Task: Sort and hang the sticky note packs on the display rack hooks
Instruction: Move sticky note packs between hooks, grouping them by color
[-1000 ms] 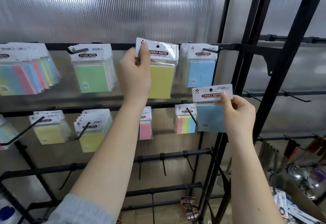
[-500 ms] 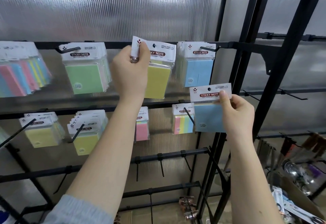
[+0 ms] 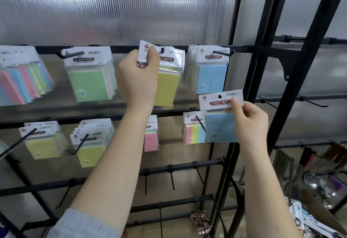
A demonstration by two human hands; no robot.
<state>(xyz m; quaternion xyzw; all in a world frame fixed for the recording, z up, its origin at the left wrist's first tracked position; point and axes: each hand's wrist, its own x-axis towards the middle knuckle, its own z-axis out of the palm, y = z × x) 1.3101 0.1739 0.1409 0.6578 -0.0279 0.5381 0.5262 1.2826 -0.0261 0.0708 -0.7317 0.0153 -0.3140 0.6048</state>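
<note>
- Nearest to us, low on the right, we see a cardboard box (image 3: 319, 211) with packaged goods lying in it; we cannot tell what they are.
- Our right hand (image 3: 249, 123) pinches a blue sticky note pack (image 3: 219, 127) by the right end of its white header card: the thumb lies on the front of the card beside the "STICKY NOTE" label and the other fingers curl behind. The pack hangs free of any hook, its punched hole open at the top, in front of the multicolour pack (image 3: 194, 132) on the lower rail.
- Our left hand (image 3: 138, 77) grips the top left corner of a yellow sticky note pack (image 3: 167, 87), fingers curled over the header. The tip of a hook (image 3: 162, 50) shows through the pack's hole, so the pack sits on the upper rail's hook.
- On that upper rail of the display rack (image 3: 242, 49), we see a stack of green packs (image 3: 88, 84) to the left of the yellow one, blue packs (image 3: 211, 77) to its right, and multicolour packs at the far left edge.
- On the lower rail hang two groups of yellow packs (image 3: 42, 146), then a pink pack (image 3: 151, 140) partly hidden by our left forearm.
- Behind everything stands a ribbed translucent panel (image 3: 112, 8).
</note>
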